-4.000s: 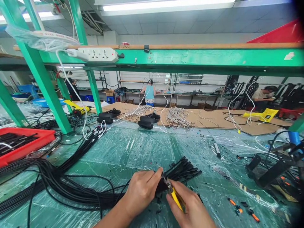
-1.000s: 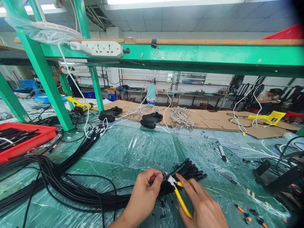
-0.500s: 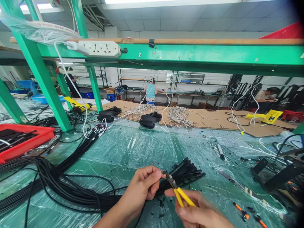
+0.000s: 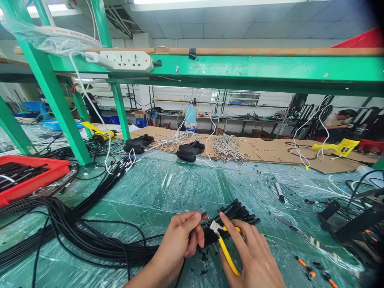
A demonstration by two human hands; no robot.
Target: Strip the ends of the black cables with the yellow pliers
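My left hand (image 4: pixel 181 240) is closed in a pinch on the end of a black cable, whose dark tip shows by the fingertips. Yellow-handled pliers (image 4: pixel 227 256) are in my right hand (image 4: pixel 250 252), with the handles spread and the index finger stretched along the top. The pliers' metal jaws are just right of my left fingertips. Behind both hands lies a bundle of black cables (image 4: pixel 105 248), its thicker black ends (image 4: pixel 237 212) fanned out at the right.
A red tray (image 4: pixel 57 171) with black parts stands at the left. Dark clamp-like hardware (image 4: pixel 345 224) is at the right. A green beam (image 4: pixel 240 70) with a power strip (image 4: pixel 127 61) crosses above. Cardboard (image 4: pixel 270 152) lies at the back; people sit beyond.
My right hand has turned palm down and its index finger has extended forward. The pliers have rotated and their handles have spread wider. My left hand has barely moved.
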